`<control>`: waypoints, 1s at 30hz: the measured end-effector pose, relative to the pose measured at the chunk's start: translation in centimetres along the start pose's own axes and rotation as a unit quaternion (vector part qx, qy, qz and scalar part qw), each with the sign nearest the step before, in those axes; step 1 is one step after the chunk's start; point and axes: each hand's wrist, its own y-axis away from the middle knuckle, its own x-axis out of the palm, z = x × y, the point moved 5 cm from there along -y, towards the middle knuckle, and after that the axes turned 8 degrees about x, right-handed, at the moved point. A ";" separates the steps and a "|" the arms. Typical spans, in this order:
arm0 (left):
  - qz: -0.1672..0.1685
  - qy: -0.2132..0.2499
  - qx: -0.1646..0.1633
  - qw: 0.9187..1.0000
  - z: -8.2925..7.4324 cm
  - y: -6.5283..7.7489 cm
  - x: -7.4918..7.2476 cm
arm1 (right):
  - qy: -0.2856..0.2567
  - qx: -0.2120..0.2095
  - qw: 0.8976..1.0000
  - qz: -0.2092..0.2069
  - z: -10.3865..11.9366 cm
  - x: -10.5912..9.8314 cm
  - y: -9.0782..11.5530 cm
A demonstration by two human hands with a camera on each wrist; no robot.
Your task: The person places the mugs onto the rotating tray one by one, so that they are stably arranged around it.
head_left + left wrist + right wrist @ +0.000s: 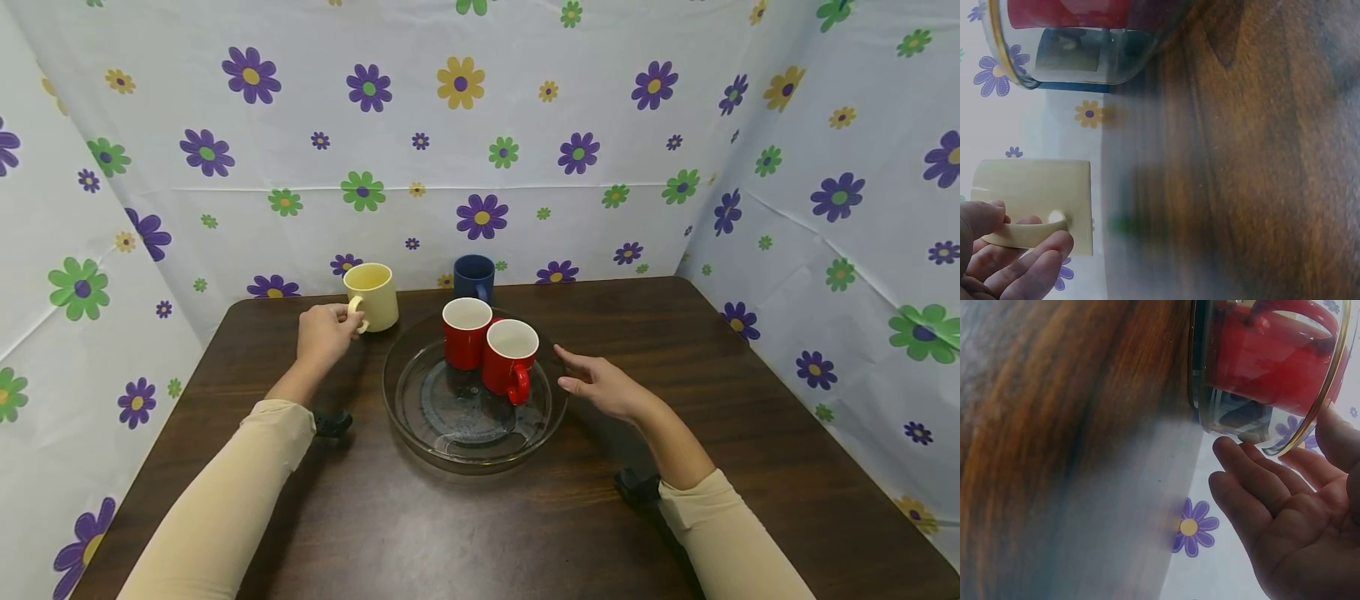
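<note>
My left hand (326, 333) pinches the handle of a pale yellow mug (378, 302) at the back left of the table. In the left wrist view the thumb and fingers close round that handle (1029, 234), and the mug is upright. Two red mugs with white insides, a rear one (463, 337) and a front one (504, 367), stand side by side in a round clear tray (420, 442) with a raised wall. At the tray's right side is my right hand (603, 385), its fingers extended and relaxed, fingertips right at the rim (1319, 403).
Behind the tray stands a dark blue mug (474, 275). The dark wooden table (465, 533) ends at a flower-patterned sheet (420, 217) at the back, with more sheeting on both sides. Dark straps (332, 423) sit at the wrists.
</note>
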 end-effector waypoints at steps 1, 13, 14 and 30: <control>-0.001 0.000 0.001 1.000 -0.1 0.0 -0.1 | -0.001 0.000 1.000 0.000 0.0 0.0 0.0; -0.007 0.001 0.035 0.999 -1.6 0.5 -1.7 | 0.000 0.007 1.000 -0.001 -0.1 0.0 0.1; -0.007 0.002 0.037 0.999 -1.7 0.5 -1.9 | 0.000 0.006 1.000 -0.002 -0.1 0.0 0.1; -0.006 -0.002 0.075 0.997 -2.8 1.7 -3.5 | -0.008 0.005 1.000 0.000 -0.1 0.0 0.0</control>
